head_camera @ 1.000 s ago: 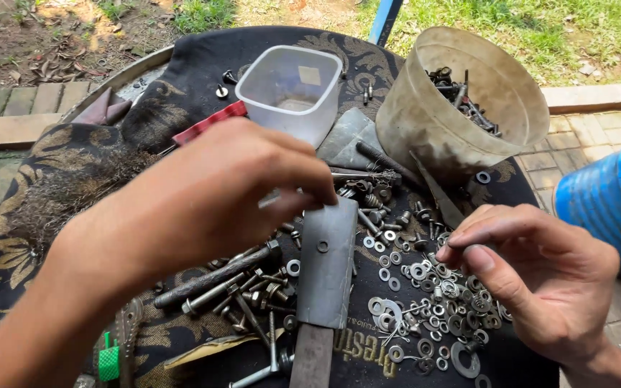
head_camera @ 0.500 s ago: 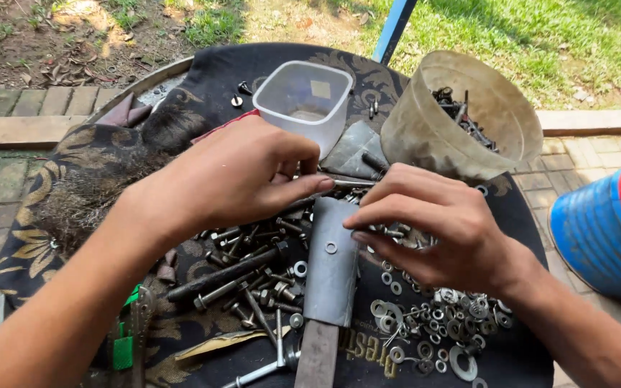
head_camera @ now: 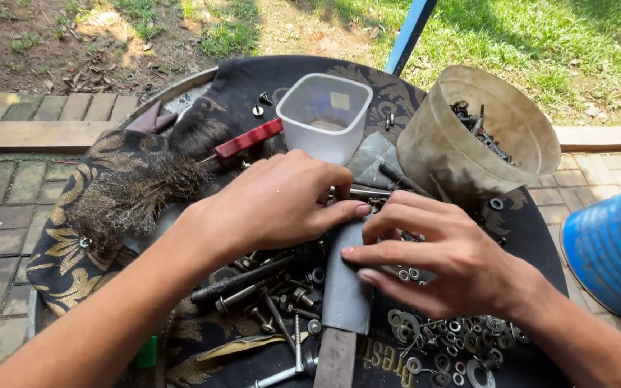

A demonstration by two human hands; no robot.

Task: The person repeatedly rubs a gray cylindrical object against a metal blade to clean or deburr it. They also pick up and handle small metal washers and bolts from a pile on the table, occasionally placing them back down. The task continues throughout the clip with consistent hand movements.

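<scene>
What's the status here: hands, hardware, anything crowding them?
Left hand and right hand both down over the grey metal blade, fingertips among loose nuts and washers. Grips hidden. Clear tub and tipped bucket close behind.

A clear square plastic tub [head_camera: 325,115] stands at the counter's far side, a small pale rectangular label [head_camera: 339,101] on its far wall; print unreadable.

head view | looks steeply down | close over table [head_camera: 181,85]
</scene>
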